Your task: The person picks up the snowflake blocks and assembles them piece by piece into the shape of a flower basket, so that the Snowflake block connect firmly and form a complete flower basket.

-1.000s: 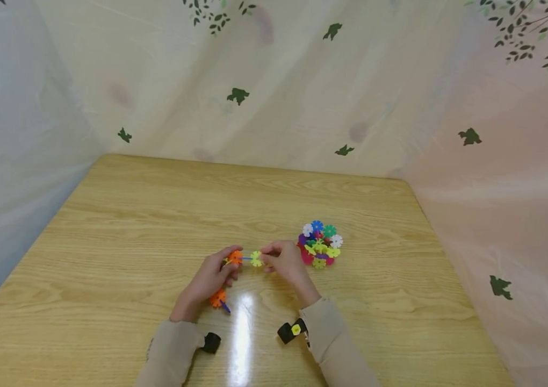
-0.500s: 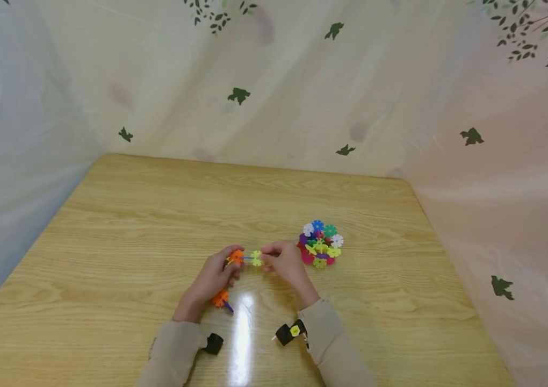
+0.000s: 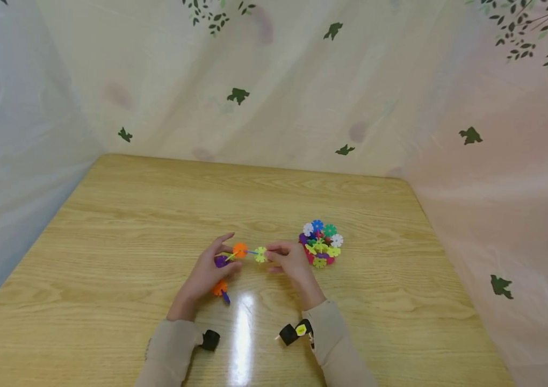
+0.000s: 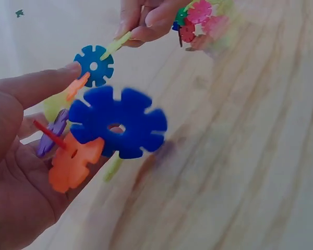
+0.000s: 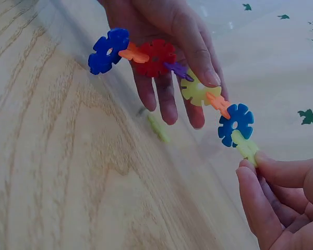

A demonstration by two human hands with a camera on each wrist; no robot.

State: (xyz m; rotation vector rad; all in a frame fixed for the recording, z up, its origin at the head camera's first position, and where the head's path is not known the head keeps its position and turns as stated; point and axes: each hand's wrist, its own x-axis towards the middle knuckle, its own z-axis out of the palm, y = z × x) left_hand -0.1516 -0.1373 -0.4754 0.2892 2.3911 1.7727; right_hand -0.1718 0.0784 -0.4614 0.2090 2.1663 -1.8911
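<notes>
A chain of interlocking plastic snowflake discs runs between both hands above the table. In the right wrist view it goes from a dark blue disc [image 5: 100, 58] through a red disc [image 5: 155, 56] and a pale yellow disc [image 5: 192, 95] to a lighter blue disc [image 5: 242, 121]. The left hand [image 3: 208, 271] carries the chain across its spread fingers, index finger raised and thumb apart. A purple disc [image 3: 221, 261] shows between them. With thumb and fingertips, the right hand [image 3: 294, 262] pinches a yellow-green disc [image 3: 260, 255] at the chain's right end. An orange disc [image 3: 240, 250] stands between the hands.
Right of the right hand, a cluster of joined multicoloured discs [image 3: 321, 244] sits on the wooden table [image 3: 167, 199]. A yellow-green piece [image 5: 158, 128] shows below the chain in the right wrist view. A printed curtain [image 3: 283, 129] hangs behind the table.
The left fingers have spread off the orange disc they held, and the purple disc has come into sight. The chain's right end and the right hand have shifted slightly right.
</notes>
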